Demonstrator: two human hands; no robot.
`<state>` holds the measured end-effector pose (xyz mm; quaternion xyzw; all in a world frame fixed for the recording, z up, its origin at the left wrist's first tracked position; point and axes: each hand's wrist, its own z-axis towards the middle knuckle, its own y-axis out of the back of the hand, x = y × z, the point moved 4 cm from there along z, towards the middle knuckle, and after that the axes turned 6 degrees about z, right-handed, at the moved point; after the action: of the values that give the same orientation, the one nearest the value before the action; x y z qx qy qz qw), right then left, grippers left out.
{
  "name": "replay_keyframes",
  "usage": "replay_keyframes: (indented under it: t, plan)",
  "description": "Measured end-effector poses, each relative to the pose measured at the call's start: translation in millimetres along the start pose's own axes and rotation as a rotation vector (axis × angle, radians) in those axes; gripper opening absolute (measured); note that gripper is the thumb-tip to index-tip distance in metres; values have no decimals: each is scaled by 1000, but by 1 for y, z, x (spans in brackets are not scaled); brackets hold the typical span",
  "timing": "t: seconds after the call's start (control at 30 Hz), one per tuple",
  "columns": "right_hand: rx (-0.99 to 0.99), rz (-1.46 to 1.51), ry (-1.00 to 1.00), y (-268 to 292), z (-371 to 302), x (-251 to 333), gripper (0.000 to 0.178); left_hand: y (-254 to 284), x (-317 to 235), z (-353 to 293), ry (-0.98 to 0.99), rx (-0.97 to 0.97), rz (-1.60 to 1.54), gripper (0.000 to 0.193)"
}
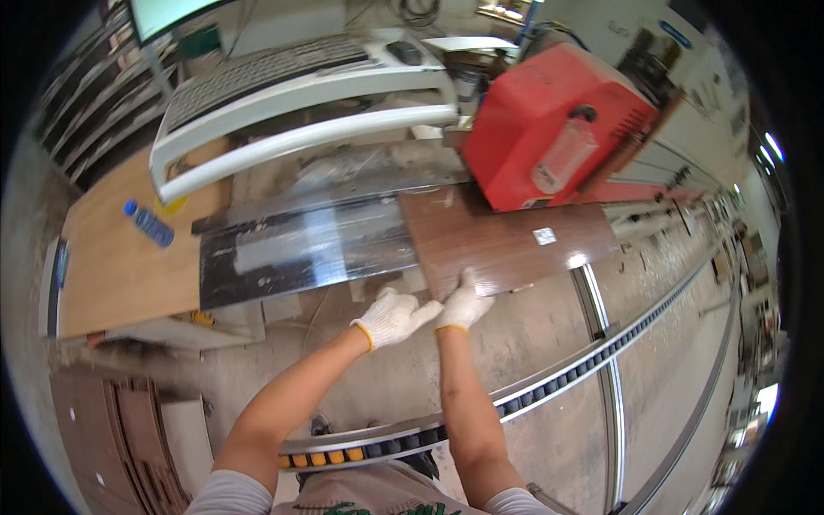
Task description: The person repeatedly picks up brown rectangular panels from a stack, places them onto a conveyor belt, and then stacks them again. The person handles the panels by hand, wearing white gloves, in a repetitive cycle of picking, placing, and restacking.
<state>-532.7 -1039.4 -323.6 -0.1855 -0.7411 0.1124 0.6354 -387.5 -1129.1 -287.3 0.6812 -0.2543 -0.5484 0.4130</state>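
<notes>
A brown wood-grain panel point(498, 249) with a small white label lies partly beneath a red machine head point(558, 120). My gloved right hand point(465, 306) grips the panel's near edge close to its left corner, thumb on top and the other fingers below, mostly hidden. Just left of it is my gloved left hand point(395, 318), its fingers stretched toward the right hand and the panel's corner. It holds nothing, and whether its fingertips touch the panel is hard to see. A dark, shiny metal plate point(369, 245) extends left from the panel.
Behind the plate stands a white shelf with a keyboard point(266, 77) and a mouse point(404, 53). A blue-capped bottle point(150, 225) rests on the wooden table point(103, 275) at left. A roller rail point(562, 371) curves close before me. Brown panels point(129, 438) stand at lower left.
</notes>
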Motion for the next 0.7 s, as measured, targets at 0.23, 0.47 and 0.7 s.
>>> replay_keyframes:
  t: [0.23,0.47,0.7]
  plan:
    - [21,94,34,12,81,21,50,44,45,-184,477,-161,-272,65]
    - [160,-377,-50,51,221,19,43,44,36,-442,1084,-613,-408,52]
    - [639,-1116,283,65,177,58,42,-23,-10,-737,1587,-729,-460,65]
